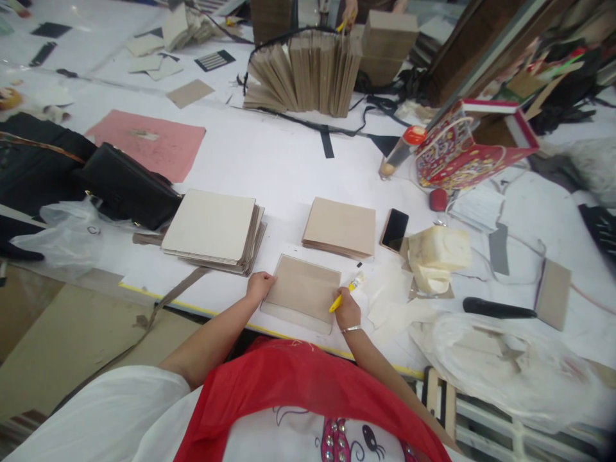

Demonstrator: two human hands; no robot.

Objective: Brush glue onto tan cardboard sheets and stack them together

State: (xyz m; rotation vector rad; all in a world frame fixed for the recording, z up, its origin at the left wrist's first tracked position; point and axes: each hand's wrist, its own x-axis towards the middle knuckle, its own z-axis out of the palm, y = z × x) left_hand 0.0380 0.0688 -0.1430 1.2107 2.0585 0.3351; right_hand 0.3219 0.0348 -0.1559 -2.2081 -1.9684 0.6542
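Observation:
In front of me a flat brown cardboard panel (303,289) with a paler strip along its near side lies on the white table. My left hand (260,286) is closed at the panel's left edge, thumb and fingers pinching its upper left corner. A yellow-handled brush (341,300) is gripped in my right hand (348,311), its pale bristles pointing up and right beside the panel's right edge. Behind the panel to the left sits a stack of pale boards (212,224); a lower stack of brown boards (339,224) sits behind it to the right.
A phone (394,229), a cut-open cream plastic container (437,256) and a black-handled tool (499,308) lie to the right. Beyond are a bottle (403,151) and a red patterned bag (471,147). A black bag (129,183) sits left. Another person's hand (350,13) shows behind the fanned boards (308,74).

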